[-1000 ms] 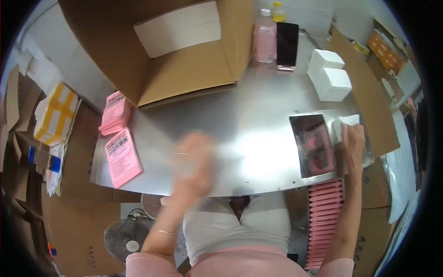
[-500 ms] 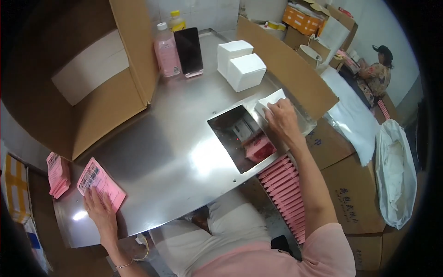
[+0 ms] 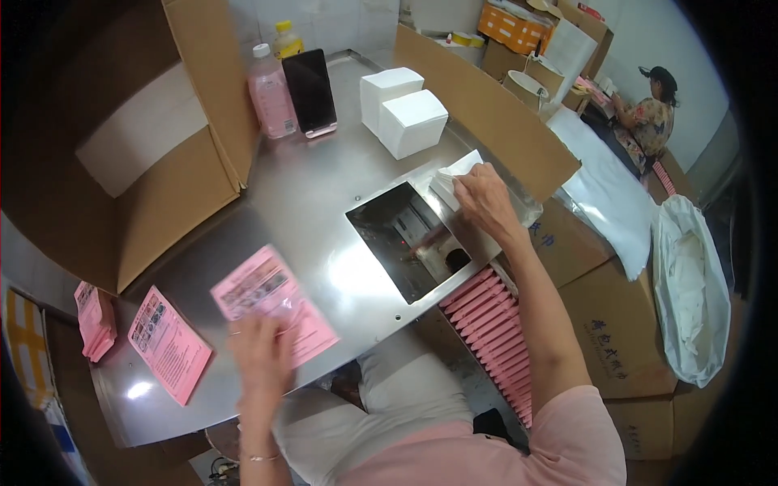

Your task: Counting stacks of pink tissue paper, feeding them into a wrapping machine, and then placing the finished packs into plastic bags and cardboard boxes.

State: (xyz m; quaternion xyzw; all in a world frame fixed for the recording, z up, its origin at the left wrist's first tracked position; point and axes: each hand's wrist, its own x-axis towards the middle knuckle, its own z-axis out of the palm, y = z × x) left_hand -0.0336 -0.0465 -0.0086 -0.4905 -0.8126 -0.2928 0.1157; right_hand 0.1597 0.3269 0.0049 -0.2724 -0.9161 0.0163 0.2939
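Note:
My left hand (image 3: 263, 356), slightly blurred, has hold of a flat pink printed packet (image 3: 312, 328) above the steel table (image 3: 324, 211). Its fingers lie over the packet's lower left side. Another pink bag (image 3: 168, 347) lies flat at the left, beside a small pile of pink bags (image 3: 96, 324). My right hand (image 3: 486, 198) is closed, thumb and fingers pinching a small stack of white folded tissues (image 3: 462, 165) at the far right edge of a rectangular opening (image 3: 397, 243). Machine parts show inside the opening.
Two white tissue stacks (image 3: 413, 123), a phone on a stand (image 3: 309, 91) and a pink bottle (image 3: 272, 95) stand at the back. A large open carton (image 3: 178, 182) stands left. Rows of pink packs (image 3: 490, 340) fill a box below right. A person (image 3: 651, 117) sits far right.
My left hand has moved right with a pink packet, leaving another where it was. The pink and red piece in the opening is gone. My right hand still grips the tissues.

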